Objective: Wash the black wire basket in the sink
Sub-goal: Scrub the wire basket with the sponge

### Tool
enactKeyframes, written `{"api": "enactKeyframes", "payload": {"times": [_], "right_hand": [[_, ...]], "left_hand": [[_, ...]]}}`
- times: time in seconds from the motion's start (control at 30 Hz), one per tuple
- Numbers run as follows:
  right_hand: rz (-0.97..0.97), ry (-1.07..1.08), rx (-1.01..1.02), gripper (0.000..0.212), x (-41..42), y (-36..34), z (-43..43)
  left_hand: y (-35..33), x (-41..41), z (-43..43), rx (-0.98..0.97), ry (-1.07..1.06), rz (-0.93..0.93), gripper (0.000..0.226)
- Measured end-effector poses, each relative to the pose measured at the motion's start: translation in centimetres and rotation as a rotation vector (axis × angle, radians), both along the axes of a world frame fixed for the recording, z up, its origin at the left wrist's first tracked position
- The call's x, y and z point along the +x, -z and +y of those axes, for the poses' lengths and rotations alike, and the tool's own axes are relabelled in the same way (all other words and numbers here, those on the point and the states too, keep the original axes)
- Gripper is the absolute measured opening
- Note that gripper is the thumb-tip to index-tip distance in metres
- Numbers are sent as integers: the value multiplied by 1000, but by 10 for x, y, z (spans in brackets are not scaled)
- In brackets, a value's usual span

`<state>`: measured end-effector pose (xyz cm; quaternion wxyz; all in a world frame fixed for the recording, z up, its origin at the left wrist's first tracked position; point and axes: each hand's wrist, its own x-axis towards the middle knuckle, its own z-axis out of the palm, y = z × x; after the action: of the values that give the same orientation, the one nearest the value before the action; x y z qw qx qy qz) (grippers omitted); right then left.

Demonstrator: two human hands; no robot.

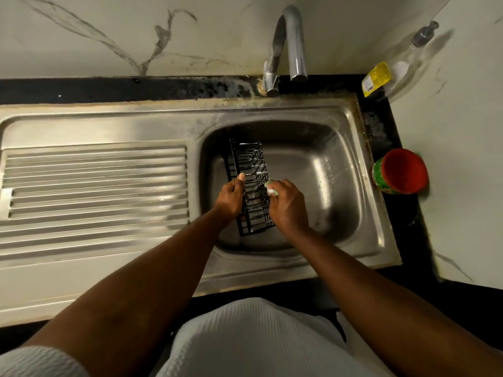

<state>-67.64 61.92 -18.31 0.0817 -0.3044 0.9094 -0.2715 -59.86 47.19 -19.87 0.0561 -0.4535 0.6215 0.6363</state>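
Nearest the body, both forearms reach in over the front rim of the sink (340,170). Left hand (230,197) is clamped on the left long edge of the black wire basket (249,161), thumb laid up along the wire. Right hand (287,205) is curled round a green-white sponge (271,187) pressed to the basket's right edge. Hands are close, only the basket's width between them. Basket sits inside the sink basin, left of centre, long axis front to back, suds on the far wires. It looks propped at a tilt, but I can't tell whether its far end rests on the basin floor. Risks: soapy wire plus a one-hand hold, so scrub pressure could twist it loose and drop it into the basin. Wire ends could snag the sponge or nick fingertips. Wires under the hands likely get missed. Left of the sink, the drainboard (95,183) is the obvious set-down spot. Right of the sink, a red cup (402,170) stands near the rim and a wide elbow swing could knock it. Behind the sink, the tap (295,42) shows no water running, so the rinse is pending. Soap bottle (397,66) stands off the far-right corner.
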Motion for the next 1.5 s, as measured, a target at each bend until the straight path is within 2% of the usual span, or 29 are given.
{"api": "enactKeyframes", "payload": {"times": [0.13, 0.2, 0.3, 0.37, 0.43, 0.47, 0.53, 0.6, 0.7, 0.77, 0.83, 0.97, 1.03, 1.27, 1.4, 1.5], "right_hand": [[0, -212, -21, 31, 3, -2, 26], [-47, -202, -4, 33, -16, -3, 40], [-107, -98, -17, 28, -34, -2, 47], [-178, 31, -29, 27, -39, 0, 44], [-281, 188, -58, 31, -40, 0, 40], [-330, 251, -60, 34, -40, -1, 36], [-417, 348, -76, 39, -43, -7, 31], [-502, 447, -118, 40, -50, -12, 28], [-563, 503, -216, 34, -63, -22, 27], [-591, 500, -298, 21, -69, -34, 26], [-578, 496, -346, 27, -74, -49, 22], [-504, 409, -375, 30, -79, -65, 16], [-456, 396, -378, 31, -76, -70, 13], [-246, 280, -352, 32, -70, -88, -9], [-213, 206, -273, 32, -62, -85, -31], [-99, 25, -178, 30, -44, -83, -54]], "left_hand": [[-3, 5, -1, 3, 6, 2, 57], [-7, 1, -1, 2, 42, -3, 61], [-9, 4, 11, 127, 82, -54, 61], [-6, 15, 22, 226, 300, -56, 48], [-9, 27, 28, 175, 587, -38, 24], [-8, 30, 28, 148, 657, -66, 26], [-7, 31, 24, 85, 687, -126, 50], [-11, 29, 17, 138, 636, -100, 54], [-32, 16, 4, 303, 519, -19, 19], [-63, 6, -5, 389, 508, 11, 9], [-82, -4, -12, 459, 514, 27, 16], [-102, -20, -19, 518, 393, 41, 47], [-108, -28, -21, 532, 301, 71, 47], [-107, -42, -31, 459, -90, 87, 63], [-96, -46, -15, 214, -175, 88, 70], [-85, -52, -6, 43, -215, 39, 87]]}}
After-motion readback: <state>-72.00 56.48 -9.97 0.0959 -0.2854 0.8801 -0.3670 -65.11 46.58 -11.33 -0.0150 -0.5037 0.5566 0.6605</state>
